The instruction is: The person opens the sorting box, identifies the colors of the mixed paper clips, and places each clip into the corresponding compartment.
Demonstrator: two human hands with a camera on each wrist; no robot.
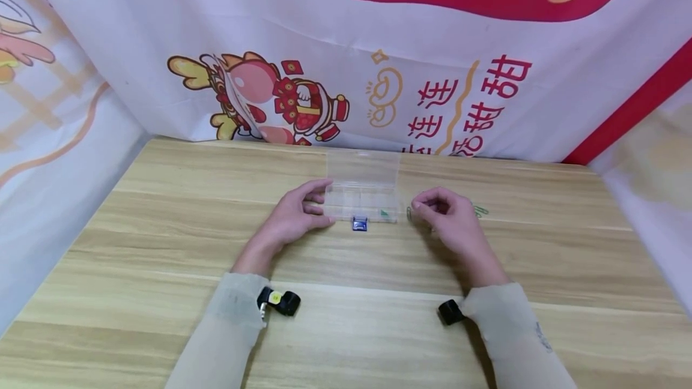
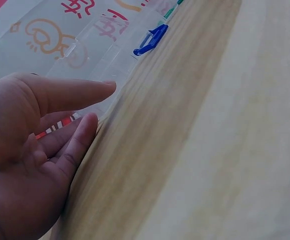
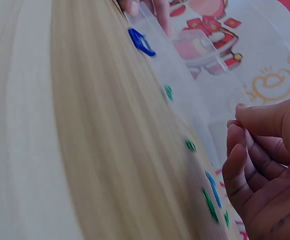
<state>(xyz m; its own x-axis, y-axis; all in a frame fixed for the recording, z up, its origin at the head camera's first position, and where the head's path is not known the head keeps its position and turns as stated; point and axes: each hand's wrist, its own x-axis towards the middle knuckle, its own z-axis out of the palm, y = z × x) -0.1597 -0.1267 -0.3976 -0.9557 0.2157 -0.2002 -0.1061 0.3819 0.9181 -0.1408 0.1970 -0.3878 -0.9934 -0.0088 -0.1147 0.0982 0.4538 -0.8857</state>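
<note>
One clear plastic box [image 1: 351,200] sits on the desk [image 1: 357,329] between my hands, its lid open at the back, a blue latch [image 1: 360,224] at its front edge. My left hand [image 1: 294,215] grips its left end. Just beside its right end, my right hand [image 1: 454,218] has thumb and forefinger tips together; I cannot tell whether they pinch anything. Green clips [image 1: 480,211] lie right of that hand.

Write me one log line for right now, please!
left hand: holds clear rectangular plastic box; its clear lid: open; blue plastic latch: front; right hand: thumb near fingertips, grip unclear; green looped paper clips: nearby
</note>
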